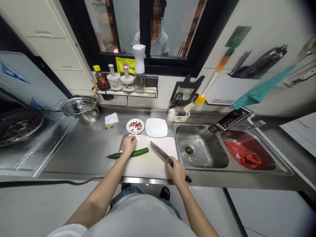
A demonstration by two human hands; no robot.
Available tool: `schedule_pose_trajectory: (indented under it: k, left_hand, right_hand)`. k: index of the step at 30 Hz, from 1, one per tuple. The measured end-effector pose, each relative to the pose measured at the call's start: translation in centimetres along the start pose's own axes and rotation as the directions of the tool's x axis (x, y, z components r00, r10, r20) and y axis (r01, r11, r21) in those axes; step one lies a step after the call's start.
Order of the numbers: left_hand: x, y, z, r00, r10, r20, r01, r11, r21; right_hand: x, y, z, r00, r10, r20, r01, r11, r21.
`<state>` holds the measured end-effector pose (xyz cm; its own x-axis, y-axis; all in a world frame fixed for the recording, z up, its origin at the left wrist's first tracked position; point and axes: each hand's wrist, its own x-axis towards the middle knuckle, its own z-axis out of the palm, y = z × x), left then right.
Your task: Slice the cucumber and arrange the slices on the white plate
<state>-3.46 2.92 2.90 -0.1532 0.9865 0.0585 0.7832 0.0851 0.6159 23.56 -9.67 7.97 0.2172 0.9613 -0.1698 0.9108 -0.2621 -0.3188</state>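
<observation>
A long green cucumber (140,152) lies across a white cutting board (150,168), its thin left end past the board's edge. My left hand (129,144) is over the board, wrist above the cucumber, fingers curled beyond it near the top edge. Whatever those fingers hold, if anything, is too small to make out. In my right hand (177,169) is the black handle of a knife, and its blade (160,151) points up and left over the right half of the board, apart from the cucumber.
Behind the board stand a plate of red pieces (135,126) and a white square plate (156,127). A steel pot (85,112), white paper (111,118) and green scraps (109,126) are left. The sink (202,144) and a red bag (243,156) are right.
</observation>
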Motion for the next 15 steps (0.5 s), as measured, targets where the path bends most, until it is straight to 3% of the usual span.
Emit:
schedule_pose_trajectory:
  k: [4,8,15]
  left_hand:
    - [-2.5,1.1,0.4,0.981,0.183,0.067,-0.179,0.982,-0.062]
    - [-4.3,1.9,0.5,0.931,0.319,0.176,-0.311,0.948,-0.07]
    - [-4.7,2.5,0.7,0.897,0.35,0.271,-0.349,0.936,-0.054]
  right_hand:
    - [0.4,-1.8,-0.9,0.995,0.057,0.087,-0.064,0.995,0.078]
    - [1.0,-3.2,-1.0,0.982,-0.083,0.171,0.06,0.989,0.135]
    - [1.7,-5.1,-0.4,0.946,-0.165,0.279,0.155,0.986,0.059]
